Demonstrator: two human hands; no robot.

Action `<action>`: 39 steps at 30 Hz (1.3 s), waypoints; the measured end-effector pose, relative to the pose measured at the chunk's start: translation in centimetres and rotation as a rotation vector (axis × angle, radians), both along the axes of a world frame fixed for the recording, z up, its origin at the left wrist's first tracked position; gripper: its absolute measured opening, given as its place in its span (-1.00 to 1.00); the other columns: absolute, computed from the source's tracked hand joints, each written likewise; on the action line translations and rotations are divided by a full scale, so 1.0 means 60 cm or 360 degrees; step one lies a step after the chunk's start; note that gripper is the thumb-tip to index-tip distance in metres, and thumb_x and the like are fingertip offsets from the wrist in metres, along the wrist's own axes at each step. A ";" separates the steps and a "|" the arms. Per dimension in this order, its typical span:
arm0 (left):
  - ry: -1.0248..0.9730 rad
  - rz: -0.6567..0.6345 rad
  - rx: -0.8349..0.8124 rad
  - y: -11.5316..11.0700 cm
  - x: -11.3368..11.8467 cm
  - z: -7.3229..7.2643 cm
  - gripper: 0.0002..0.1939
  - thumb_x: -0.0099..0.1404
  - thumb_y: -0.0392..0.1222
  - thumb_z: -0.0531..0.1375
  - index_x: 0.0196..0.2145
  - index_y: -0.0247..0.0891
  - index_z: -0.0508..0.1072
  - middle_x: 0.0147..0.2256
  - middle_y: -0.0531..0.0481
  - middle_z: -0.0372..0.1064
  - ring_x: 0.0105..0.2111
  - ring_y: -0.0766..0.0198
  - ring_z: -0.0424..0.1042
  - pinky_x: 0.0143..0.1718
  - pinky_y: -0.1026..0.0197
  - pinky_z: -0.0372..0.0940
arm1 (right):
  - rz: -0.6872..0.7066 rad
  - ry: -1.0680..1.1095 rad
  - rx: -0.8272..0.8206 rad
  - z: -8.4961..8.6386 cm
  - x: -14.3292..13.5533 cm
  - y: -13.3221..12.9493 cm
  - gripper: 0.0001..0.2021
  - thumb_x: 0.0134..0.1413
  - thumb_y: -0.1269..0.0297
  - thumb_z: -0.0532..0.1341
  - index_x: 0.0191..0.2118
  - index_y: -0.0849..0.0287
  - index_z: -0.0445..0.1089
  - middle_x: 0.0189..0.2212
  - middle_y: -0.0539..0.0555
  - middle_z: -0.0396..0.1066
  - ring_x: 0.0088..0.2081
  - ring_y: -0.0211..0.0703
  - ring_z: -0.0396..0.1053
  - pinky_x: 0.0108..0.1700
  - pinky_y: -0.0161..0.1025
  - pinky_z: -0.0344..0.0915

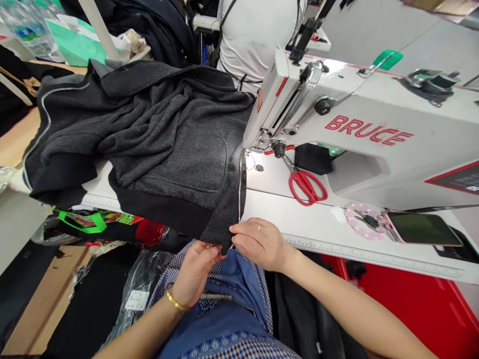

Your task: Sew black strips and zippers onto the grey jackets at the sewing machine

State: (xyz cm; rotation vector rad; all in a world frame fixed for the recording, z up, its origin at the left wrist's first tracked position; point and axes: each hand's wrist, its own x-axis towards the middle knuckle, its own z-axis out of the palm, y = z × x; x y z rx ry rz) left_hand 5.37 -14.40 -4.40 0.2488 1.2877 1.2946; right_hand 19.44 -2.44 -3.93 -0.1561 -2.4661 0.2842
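A dark grey jacket (187, 154) with a black hem is spread over the sewing table, its front edge running under the needle area of a white sewing machine (359, 94). Along that edge lies a zipper (240, 187) with pale teeth. My left hand (196, 269), a gold bangle at the wrist, pinches the near corner of the jacket at the table's front edge. Just right of it, my right hand (262, 244) has its fingers closed on the zipper edge. Both fingertips are partly hidden by the cloth.
Red-handled scissors (307, 187) lie beside the needle plate, near a black block-like item (313, 158). A phone (422, 228) and a pink ring with keys (364, 220) rest to the right. A ruler strip (374, 257) follows the front edge. Someone in white (258, 35) is behind the table.
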 end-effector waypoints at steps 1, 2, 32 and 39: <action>0.0305 -0.0072 0.0026 -0.004 -0.001 0.000 -0.89 0.05 -0.19 0.20 -0.51 -0.30 0.39 -0.48 0.00 0.34 -0.41 0.28 0.32 -0.33 0.22 0.23 | -0.0026 0.0015 -0.0017 0.000 -0.003 -0.001 -0.89 0.03 0.50 0.13 -0.28 0.25 0.24 -0.30 0.11 0.37 -0.32 -0.27 0.31 -0.26 -0.27 0.30; 0.0679 -0.0124 0.0110 -0.009 -0.002 0.001 -0.86 0.06 -0.21 0.18 -0.57 -0.29 0.36 -0.54 0.03 0.29 -0.47 0.31 0.28 -0.37 0.24 0.21 | -0.0056 0.0032 -0.0040 0.000 -0.007 -0.001 -0.89 0.03 0.50 0.14 -0.28 0.24 0.24 -0.33 0.10 0.37 -0.33 -0.27 0.31 -0.28 -0.27 0.30; 0.2625 -0.0182 0.1021 0.012 -0.037 0.004 -0.81 0.15 -0.41 0.16 -0.26 -0.22 0.40 -0.33 0.01 0.45 -0.30 0.27 0.29 -0.14 0.01 0.03 | -0.0043 0.0031 0.0006 -0.003 -0.019 0.002 -0.88 0.09 0.53 0.06 -0.25 0.29 0.28 -0.40 0.10 0.34 -0.32 -0.23 0.28 -0.28 -0.28 0.34; 0.2658 -0.0179 0.1057 0.012 -0.034 0.002 -0.79 0.13 -0.42 0.18 -0.27 -0.19 0.41 -0.34 0.03 0.44 -0.30 0.25 0.29 -0.14 0.00 0.03 | -0.0008 -0.0015 0.0193 0.002 -0.024 0.003 -0.86 0.05 0.51 0.12 -0.22 0.32 0.32 -0.52 0.05 0.30 -0.46 -0.26 0.23 -0.31 -0.23 0.32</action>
